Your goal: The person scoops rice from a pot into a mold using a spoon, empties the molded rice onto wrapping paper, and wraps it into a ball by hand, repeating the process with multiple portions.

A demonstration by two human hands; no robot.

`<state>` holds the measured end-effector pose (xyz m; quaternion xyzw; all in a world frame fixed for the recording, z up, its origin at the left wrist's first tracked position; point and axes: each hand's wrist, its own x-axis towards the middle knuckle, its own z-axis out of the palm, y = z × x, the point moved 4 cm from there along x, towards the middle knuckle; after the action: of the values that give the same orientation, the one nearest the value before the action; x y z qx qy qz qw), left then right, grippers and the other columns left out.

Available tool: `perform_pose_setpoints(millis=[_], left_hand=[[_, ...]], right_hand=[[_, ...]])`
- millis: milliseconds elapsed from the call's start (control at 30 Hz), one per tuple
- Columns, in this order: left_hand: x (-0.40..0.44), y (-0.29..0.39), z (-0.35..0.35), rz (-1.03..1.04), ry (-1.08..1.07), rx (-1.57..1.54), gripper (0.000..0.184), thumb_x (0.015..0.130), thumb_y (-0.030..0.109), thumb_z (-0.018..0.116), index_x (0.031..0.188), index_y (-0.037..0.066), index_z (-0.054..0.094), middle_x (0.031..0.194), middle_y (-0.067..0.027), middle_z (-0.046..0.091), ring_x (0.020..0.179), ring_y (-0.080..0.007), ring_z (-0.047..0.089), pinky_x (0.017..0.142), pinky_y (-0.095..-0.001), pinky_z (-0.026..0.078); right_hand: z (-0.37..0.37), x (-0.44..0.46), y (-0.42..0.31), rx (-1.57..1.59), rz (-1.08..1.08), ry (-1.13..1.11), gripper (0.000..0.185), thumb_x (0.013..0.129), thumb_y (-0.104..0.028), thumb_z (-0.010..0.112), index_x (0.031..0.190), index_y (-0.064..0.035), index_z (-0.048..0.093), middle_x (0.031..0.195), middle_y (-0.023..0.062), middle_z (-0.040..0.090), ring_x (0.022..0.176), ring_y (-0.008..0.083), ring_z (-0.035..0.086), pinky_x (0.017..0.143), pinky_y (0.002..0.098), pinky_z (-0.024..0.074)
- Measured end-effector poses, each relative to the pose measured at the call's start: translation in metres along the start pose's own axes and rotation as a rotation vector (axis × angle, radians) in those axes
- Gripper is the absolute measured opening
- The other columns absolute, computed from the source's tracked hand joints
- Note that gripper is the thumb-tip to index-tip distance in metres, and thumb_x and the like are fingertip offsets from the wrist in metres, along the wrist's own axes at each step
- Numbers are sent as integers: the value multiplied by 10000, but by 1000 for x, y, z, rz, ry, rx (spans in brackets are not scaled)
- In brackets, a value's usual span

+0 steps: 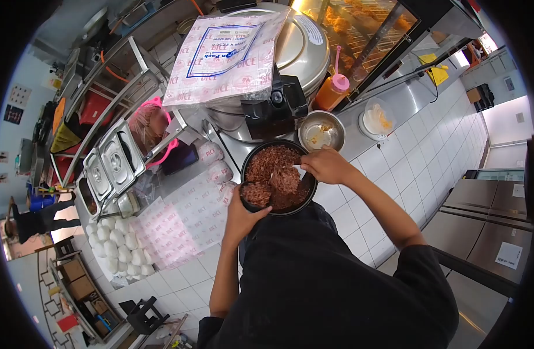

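Note:
A round black pot [247, 164] holds reddish-brown rice [271, 160]. My left hand [243, 215] is wrapped round a small dark bowl [257, 195] filled with the same rice, over the pot's left side. Near the pot's right rim, my right hand [326, 165] is closed on the light-coloured handle of a utensil, its head hidden under a heap of rice [285, 180] above the pot. The heap is beside the small bowl. Printed wrapping paper [188, 215] lies to the left, with wrapped round bundles [220, 172] at its upper edge.
Behind the pot are a metal bowl [321, 131], an orange bottle [331, 92], a white-lidded container [376, 121] and a large steel cooker [304, 49] with a packet of wrappers [220, 58] on it. White wrapped bundles [118, 247] and lidded steel trays [117, 158] stand left.

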<state>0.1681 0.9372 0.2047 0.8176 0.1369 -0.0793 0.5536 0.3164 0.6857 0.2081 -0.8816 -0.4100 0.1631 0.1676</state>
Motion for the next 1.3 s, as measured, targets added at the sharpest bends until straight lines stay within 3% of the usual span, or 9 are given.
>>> perform_pose_setpoints(millis=[167, 333, 433, 533, 667, 767, 900, 1067, 1300], left_hand=[[35, 17, 43, 4, -79, 158, 1008, 665, 324, 972, 1418, -106, 459, 1294, -306, 657, 1238, -420, 649, 1044, -450, 520], [64, 3, 75, 113, -83, 84, 990, 641, 267, 965, 1413, -108, 473, 1252, -314, 678, 1205, -423, 672, 1020, -441, 534], [58, -6, 76, 142, -69, 39, 1022, 631, 250, 982, 1433, -89, 447, 1296, -297, 656, 1228, -400, 656, 1052, -437, 517], [55, -4, 66, 166, -104, -26, 1052, 650, 221, 987, 1471, -58, 392, 1369, -268, 607, 1276, -358, 619, 1105, -430, 485], [51, -23, 62, 224, -135, -226, 1065, 679, 167, 978, 1507, -18, 334, 1426, -237, 550, 1318, -325, 577, 1153, -423, 447], [44, -19, 55, 196, -111, -171, 1052, 685, 165, 973, 1506, -11, 339, 1413, -235, 556, 1322, -327, 571, 1157, -416, 439], [38, -2, 46, 112, -120, -62, 1051, 674, 223, 974, 1490, -23, 359, 1375, -249, 577, 1320, -343, 570, 1144, -414, 438], [33, 11, 43, 64, -131, 32, 1096, 643, 233, 981, 1489, -47, 343, 1382, -253, 558, 1322, -336, 559, 1124, -411, 443], [43, -31, 48, 109, -108, -126, 1131, 672, 278, 992, 1460, -24, 239, 1469, -210, 435, 1363, -351, 498, 1143, -445, 427]], right_hand=[[-4, -32, -54, -200, 210, 254, 142, 960, -195, 610, 1009, -63, 625, 889, 115, 654, 779, 285, 706, 630, 421, 554], [39, -56, -95, -348, 197, 302, 271, 859, -159, 657, 1099, -68, 569, 942, 86, 608, 735, 223, 709, 573, 333, 589], [27, -60, -91, -221, 229, 351, 184, 913, -157, 638, 1069, -79, 579, 902, 85, 606, 724, 234, 701, 571, 362, 570], [17, -61, -70, 54, 325, 392, 147, 998, -195, 609, 1055, -61, 586, 859, 144, 619, 759, 327, 683, 598, 449, 529], [6, -64, -44, 261, 430, 448, 247, 1055, -287, 577, 1053, -41, 577, 923, 193, 683, 833, 443, 674, 686, 548, 507], [7, -68, -27, 296, 625, 309, 275, 1090, -310, 501, 1022, -48, 550, 851, 208, 686, 797, 446, 678, 674, 557, 495], [23, -70, -37, 639, 409, 322, 327, 1132, -343, 397, 1065, -50, 527, 783, 286, 648, 789, 521, 642, 694, 600, 476], [57, -67, -57, 566, 471, 101, 352, 1137, -388, 376, 1107, -59, 498, 788, 295, 650, 812, 535, 636, 732, 630, 468], [53, -52, -44, 610, 390, 94, 384, 1140, -393, 373, 1096, -45, 530, 805, 292, 651, 827, 521, 644, 737, 597, 483]])
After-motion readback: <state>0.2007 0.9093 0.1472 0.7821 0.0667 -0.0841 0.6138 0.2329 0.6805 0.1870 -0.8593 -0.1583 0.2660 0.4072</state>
